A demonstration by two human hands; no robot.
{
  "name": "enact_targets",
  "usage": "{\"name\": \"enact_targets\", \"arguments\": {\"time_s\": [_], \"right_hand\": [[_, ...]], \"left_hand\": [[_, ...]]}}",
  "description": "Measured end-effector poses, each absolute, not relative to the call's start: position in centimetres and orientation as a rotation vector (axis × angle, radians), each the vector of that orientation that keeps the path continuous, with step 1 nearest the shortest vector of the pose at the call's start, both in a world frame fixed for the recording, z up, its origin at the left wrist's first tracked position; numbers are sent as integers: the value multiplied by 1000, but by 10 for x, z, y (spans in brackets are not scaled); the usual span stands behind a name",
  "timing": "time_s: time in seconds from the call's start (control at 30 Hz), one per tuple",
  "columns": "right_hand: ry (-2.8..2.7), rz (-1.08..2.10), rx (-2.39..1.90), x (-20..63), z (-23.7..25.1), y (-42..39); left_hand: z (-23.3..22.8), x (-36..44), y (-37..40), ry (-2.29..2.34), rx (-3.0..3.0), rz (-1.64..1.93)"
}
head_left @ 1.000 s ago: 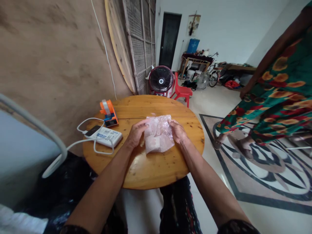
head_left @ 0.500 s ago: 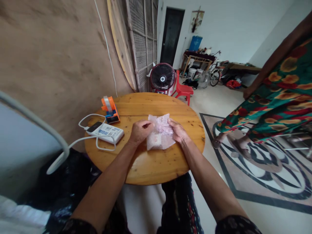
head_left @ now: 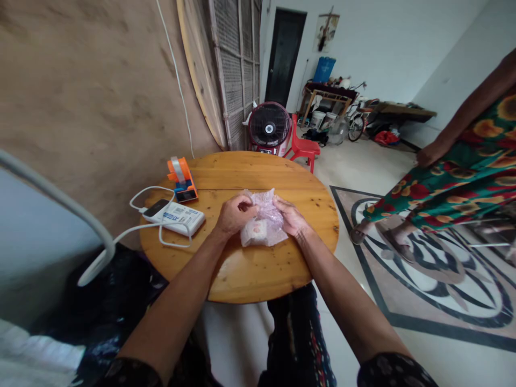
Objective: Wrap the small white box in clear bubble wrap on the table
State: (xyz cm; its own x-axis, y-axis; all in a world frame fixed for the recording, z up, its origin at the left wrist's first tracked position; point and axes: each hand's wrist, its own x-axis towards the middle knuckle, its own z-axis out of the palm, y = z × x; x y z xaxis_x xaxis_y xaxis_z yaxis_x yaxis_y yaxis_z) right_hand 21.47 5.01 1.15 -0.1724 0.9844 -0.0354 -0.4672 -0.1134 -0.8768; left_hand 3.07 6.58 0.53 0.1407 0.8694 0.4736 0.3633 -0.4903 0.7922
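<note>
A pinkish, see-through bubble wrap bag (head_left: 272,217) lies on the round wooden table (head_left: 250,279) in front of me. Inside its near end shows a small whitish item (head_left: 257,230) with a faint reddish mark; its kind I cannot make out. My left hand (head_left: 237,214) pinches the bag's left edge between thumb and curled fingers. On the other side, my right hand (head_left: 291,216) grips the right edge, thumb on top and fingers partly hidden under the plastic.
An orange and blue tape dispenser (head_left: 183,180) stands at the table's left, by a white box (head_left: 179,217) with a phone-like device (head_left: 158,209) and white cable. Beyond are a fan (head_left: 269,128) and a red chair (head_left: 304,145). Another person (head_left: 455,166) stands at right.
Both hands have shifted slightly, and the bag is a little more crumpled between them, its top edge drawn left. The other person at right has moved a bit to the right.
</note>
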Motion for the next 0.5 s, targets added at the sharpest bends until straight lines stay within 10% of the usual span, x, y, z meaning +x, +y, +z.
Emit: {"name": "enact_targets", "arguments": {"time_s": [0.5], "right_hand": [[-749, 1389, -843, 222, 2, 62]], "left_hand": [[11, 21, 73, 975, 1201, 1417]]}}
